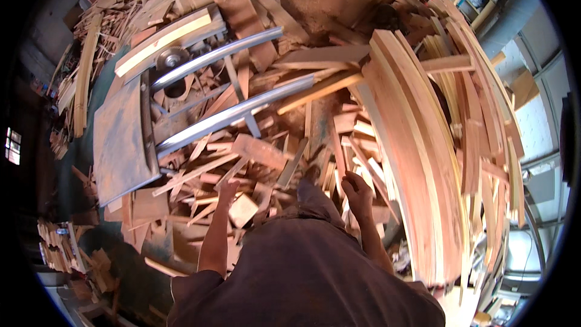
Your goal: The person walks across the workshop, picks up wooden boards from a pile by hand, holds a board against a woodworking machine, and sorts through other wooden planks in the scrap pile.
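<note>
My left hand [227,191] is closed over the scrap heap, beside a short wood strip [235,171] that meets its fingers. Whether that strip is in its grasp I cannot make out. Curled fingers show on my right hand [357,194], next to a narrow upright strip [338,148]; what they hold, if anything, is hidden. Between the hands lie loose offcuts, among them a flat reddish board [260,151] and a pale block [243,209]. Ahead on the left stands a saw machine with a flat metal table [121,145], two silvery rails [236,113] and a round metal hub [172,58].
Long curved planks [417,163] are stacked at my right. A yellowish batten [321,92] reaches from them toward the rails. Scrap wood [109,12] rises at the far left, and sawdust [327,6] covers the far middle. My foot [310,174] is among the offcuts.
</note>
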The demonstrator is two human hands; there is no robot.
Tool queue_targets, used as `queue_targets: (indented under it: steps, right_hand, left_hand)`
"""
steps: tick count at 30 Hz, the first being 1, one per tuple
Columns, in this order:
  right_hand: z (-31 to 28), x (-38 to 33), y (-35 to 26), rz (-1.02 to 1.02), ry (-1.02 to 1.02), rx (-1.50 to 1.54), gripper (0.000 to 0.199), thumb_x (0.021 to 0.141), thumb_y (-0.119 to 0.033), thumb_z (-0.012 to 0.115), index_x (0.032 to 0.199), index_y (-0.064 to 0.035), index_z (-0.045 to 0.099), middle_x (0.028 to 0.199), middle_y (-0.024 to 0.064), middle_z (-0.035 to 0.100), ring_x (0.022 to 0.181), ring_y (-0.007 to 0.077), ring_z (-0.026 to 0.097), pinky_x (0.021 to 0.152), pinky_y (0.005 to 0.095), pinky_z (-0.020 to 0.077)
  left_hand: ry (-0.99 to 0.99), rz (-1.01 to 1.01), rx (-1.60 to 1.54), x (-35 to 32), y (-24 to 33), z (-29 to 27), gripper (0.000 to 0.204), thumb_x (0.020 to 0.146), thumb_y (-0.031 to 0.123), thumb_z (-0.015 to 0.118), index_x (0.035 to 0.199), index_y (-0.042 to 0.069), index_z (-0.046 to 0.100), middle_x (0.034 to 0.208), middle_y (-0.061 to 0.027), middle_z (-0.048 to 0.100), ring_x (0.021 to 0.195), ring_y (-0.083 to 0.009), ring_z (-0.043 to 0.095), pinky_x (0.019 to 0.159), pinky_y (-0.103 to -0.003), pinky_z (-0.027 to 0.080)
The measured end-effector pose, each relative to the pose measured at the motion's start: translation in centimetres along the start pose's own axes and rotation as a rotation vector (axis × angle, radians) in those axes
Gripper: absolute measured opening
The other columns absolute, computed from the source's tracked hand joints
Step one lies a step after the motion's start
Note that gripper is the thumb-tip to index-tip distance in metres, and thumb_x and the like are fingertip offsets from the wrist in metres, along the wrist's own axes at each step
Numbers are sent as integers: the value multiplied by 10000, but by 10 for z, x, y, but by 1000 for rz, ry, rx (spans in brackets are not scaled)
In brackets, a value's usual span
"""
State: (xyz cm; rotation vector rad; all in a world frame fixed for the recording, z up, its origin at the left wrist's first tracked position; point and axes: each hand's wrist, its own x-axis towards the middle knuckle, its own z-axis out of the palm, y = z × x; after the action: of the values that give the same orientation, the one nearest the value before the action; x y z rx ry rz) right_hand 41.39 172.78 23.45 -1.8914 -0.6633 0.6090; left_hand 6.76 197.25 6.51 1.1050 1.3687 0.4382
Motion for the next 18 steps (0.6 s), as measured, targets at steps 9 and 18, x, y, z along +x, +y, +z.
queue_targets:
  steps: [9, 18]
  right_hand:
    - [-54, 240, -74, -492, 371, -135, 270, 861, -49, 711, 1121, 3, 659, 1125, 133, 675, 1017, 265, 658, 867, 374, 536]
    - [-80, 320, -74, -631, 422, -485, 336, 836, -64, 739, 1156, -10, 652, 1138, 165, 654, 1047, 352, 631, 887, 433, 526]
  left_hand:
    - [119, 357, 618, 177, 78, 145, 810, 805, 404, 751, 1352, -115, 457, 1384, -324, 480, 1321, -437, 440, 1115, -469, 347]
    - [182, 466, 808, 239, 153, 180, 706, 770, 435, 766, 1268, -5, 527, 1261, -244, 556, 1172, -433, 521, 1005, -508, 412]
